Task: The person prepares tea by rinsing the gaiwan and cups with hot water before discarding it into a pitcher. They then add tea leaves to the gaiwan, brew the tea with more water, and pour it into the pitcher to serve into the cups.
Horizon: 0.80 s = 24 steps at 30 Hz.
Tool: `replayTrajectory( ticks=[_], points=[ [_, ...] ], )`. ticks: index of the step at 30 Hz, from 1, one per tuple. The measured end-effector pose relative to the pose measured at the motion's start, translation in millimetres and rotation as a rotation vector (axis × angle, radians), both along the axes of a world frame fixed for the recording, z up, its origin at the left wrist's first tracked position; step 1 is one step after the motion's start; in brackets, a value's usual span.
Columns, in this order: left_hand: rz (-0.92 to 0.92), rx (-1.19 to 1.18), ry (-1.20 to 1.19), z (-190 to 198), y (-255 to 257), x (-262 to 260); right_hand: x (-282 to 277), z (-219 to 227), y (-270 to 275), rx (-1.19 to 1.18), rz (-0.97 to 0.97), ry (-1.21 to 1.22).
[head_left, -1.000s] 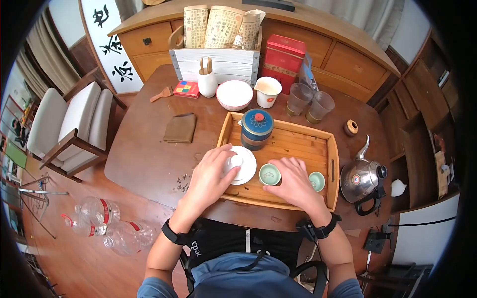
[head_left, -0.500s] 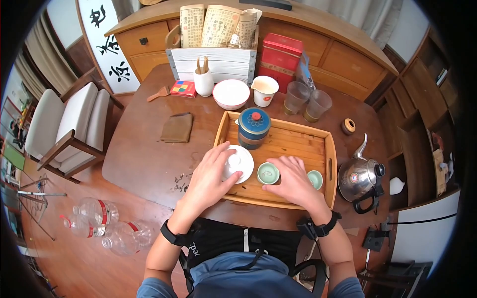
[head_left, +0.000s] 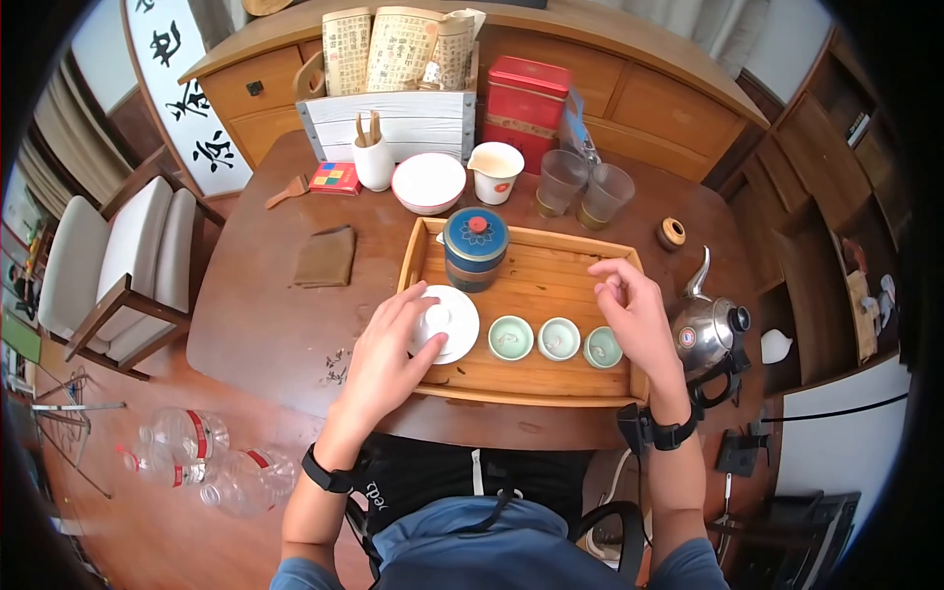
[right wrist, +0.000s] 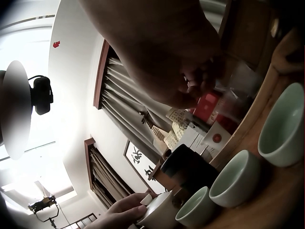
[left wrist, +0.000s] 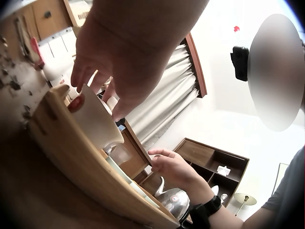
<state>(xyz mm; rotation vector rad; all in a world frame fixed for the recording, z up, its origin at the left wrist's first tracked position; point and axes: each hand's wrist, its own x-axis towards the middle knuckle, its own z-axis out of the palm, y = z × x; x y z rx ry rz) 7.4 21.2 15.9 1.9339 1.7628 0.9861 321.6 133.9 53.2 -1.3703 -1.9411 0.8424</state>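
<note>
left hand (head_left: 388, 352): spread, at lidded bowl (head_left: 440, 319) | right hand (head_left: 637, 317): loosely curled, over tray (head_left: 541, 273)

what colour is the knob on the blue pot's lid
The knob is red, best seen in the head view.

The shiny brown table (head_left: 246, 295) bears a wooden tray (head_left: 521, 394) near its front edge, tea leaves (head_left: 336, 367) and a folded brown cloth (head_left: 324, 258) left of it, a kettle (head_left: 700, 339) on its right, and a brush (head_left: 288, 192), white bowl (head_left: 429, 181), pitcher (head_left: 496, 174) and two glasses (head_left: 561, 183) behind.
</note>
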Motion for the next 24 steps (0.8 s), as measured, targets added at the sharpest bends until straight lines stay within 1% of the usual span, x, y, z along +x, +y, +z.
replayTrajectory(
  ticks=[4,5,8,11,14,17,22,24],
  points=[
    [-0.011,0.012,0.013,-1,1,-1,2,-16,1,0.185,0.086,0.034],
    [-0.014,0.015,0.018,-1,1,-2,3,-13,-1,0.139,0.071,0.017],
    [-0.017,0.021,0.026,-1,2,-1,6,-11,-7,0.136,0.071,-0.103],
    [-0.012,0.015,0.023,-1,1,-1,12,-14,-12,0.06,0.129,-0.154],
    [-0.012,0.012,0.018,-2,2,-1,13,-5,-22,0.008,0.205,-0.362],
    [-0.01,0.012,0.018,-1,1,-1,13,-10,-29,-0.054,0.301,-0.453],
    [-0.007,0.002,0.018,-1,2,-1,6,-30,-31,0.053,0.298,-0.434],
    [-0.008,0.0,0.022,0,2,-1,5,-32,-31,0.096,0.301,-0.435]
  ],
)
